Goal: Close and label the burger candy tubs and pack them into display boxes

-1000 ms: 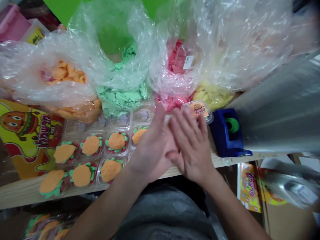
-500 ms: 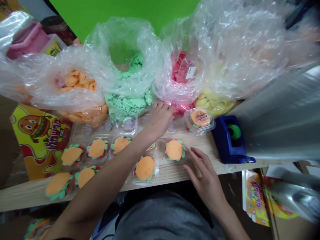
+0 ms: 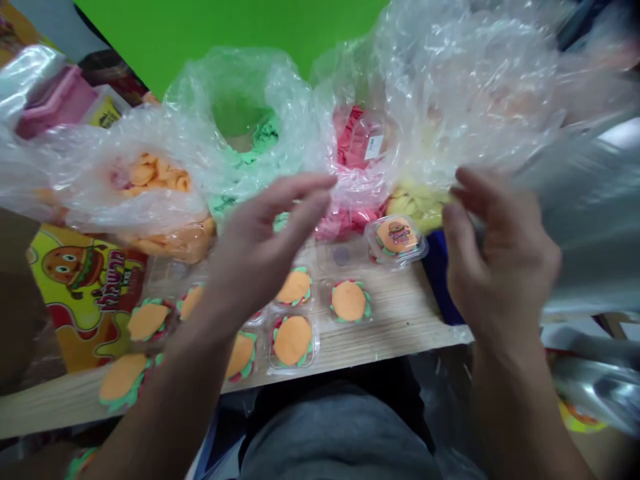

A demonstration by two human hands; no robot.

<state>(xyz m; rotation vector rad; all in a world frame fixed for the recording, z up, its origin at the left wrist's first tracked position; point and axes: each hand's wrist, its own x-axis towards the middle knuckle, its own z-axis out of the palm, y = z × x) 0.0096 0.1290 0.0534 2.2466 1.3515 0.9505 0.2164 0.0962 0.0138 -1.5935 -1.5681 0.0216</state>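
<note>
My left hand (image 3: pixel 265 247) is raised over the rows of packed burgers, thumb and fingers apart, holding nothing. My right hand (image 3: pixel 500 260), a little blurred, hovers in front of the blue tape dispenser (image 3: pixel 443 280), fingers curved and apart with nothing between them. Below and between them lie orange-topped candy-like burgers with green and red edges, among them one burger (image 3: pixel 349 300) at the right end and another burger (image 3: pixel 293 340) nearer the front edge, in clear plastic trays. A closed clear box (image 3: pixel 397 240) with a printed label sits at the back right.
Clear plastic bags line the back, holding orange pieces (image 3: pixel 155 173), green pieces (image 3: pixel 265 133), red pieces (image 3: pixel 350 140) and yellow pieces (image 3: pixel 415 203). A printed yellow-and-red carton (image 3: pixel 80 280) stands left. A large silvery wrapped roll or bag (image 3: pixel 595 220) is at right.
My left hand has come away from beside the red pieces' bag, rising towards me. My right hand has lifted off the table beside the end burger and moved up and right.
</note>
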